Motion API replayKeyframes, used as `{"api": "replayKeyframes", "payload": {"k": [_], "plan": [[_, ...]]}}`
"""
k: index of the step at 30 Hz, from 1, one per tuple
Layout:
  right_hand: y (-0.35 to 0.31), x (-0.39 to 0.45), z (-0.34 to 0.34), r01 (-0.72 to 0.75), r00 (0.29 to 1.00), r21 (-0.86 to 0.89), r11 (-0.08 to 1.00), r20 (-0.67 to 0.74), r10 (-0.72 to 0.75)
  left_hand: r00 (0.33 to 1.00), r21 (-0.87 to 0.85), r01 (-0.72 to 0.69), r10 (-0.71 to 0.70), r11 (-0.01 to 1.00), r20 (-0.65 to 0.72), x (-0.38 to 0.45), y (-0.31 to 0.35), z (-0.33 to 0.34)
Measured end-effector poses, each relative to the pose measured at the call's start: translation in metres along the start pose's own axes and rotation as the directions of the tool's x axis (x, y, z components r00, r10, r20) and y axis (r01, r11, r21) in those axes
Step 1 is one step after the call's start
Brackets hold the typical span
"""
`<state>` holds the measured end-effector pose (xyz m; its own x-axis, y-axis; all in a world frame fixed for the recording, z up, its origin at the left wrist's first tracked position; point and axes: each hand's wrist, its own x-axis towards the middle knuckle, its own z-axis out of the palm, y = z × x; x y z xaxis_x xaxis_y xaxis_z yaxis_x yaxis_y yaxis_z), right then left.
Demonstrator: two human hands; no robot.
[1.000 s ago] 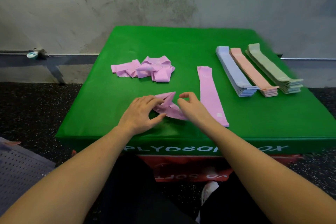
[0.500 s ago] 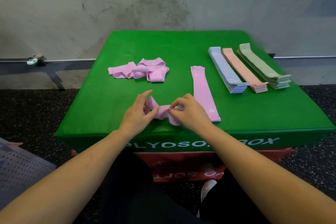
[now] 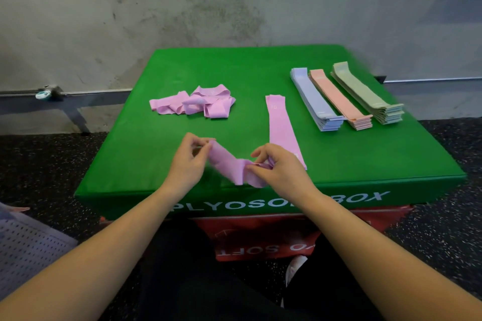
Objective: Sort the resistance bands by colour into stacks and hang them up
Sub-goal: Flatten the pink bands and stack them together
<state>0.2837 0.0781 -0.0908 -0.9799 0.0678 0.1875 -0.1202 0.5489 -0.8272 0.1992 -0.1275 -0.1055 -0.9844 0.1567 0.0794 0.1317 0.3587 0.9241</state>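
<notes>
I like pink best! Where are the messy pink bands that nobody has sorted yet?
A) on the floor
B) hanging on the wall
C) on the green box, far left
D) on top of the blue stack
C: the crumpled pink bands lie on the green box, toward its far left.

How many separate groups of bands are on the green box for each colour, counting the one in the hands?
Pink: 3, the band held by both hands, flat pink stack, loose pink heap
Lilac stack: 1
Peach stack: 1
Green stack: 1
Total: 6
</notes>
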Motion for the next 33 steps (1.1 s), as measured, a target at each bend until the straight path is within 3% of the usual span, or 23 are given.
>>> {"api": "replayKeyframes", "payload": {"k": [2,4,8,13,17,21,23,26,33], "plan": [[-0.003,-0.007,-0.003,0.004,0.999,-0.004,1.000,0.036,-0.004,0.995,-0.260,0.087,-0.098,0.962,-0.030,-0.005,0.015,-0.001],[-0.006,-0.014,-0.004,0.000,0.995,0.000,1.000,0.098,0.000,0.992,-0.347,0.095,-0.116,0.933,-0.040,-0.011,0.029,-0.001],[-0.018,-0.025,-0.003,-0.018,0.988,0.074,0.997,0.156,0.006,1.000,-0.261,0.022,-0.025,0.965,-0.009,-0.027,0.047,0.001],[-0.032,-0.030,-0.017,-0.225,0.962,0.332,0.916,0.228,0.154,0.999,-0.291,0.009,0.003,0.957,0.040,-0.039,0.065,-0.002],[-0.040,-0.038,-0.028,-0.302,0.935,0.353,0.885,0.290,0.203,0.999,-0.369,-0.002,0.018,0.929,0.039,-0.049,0.077,-0.004],[-0.049,-0.048,-0.036,-0.283,0.929,0.359,0.889,0.334,0.161,0.994,-0.426,-0.024,0.066,0.905,0.085,-0.060,0.090,-0.003],[-0.051,-0.051,-0.035,-0.256,0.937,0.356,0.899,0.320,0.140,0.986,-0.439,-0.058,0.121,0.897,0.118,-0.065,0.098,-0.003],[-0.056,-0.057,-0.034,-0.179,0.976,0.426,0.887,0.192,0.104,0.975,-0.437,-0.110,0.183,0.893,0.127,-0.071,0.109,-0.004],[-0.069,-0.070,-0.048,-0.131,0.991,0.607,0.784,0.104,0.086,0.935,-0.363,-0.085,0.201,0.928,0.293,-0.082,0.122,-0.017]]}}
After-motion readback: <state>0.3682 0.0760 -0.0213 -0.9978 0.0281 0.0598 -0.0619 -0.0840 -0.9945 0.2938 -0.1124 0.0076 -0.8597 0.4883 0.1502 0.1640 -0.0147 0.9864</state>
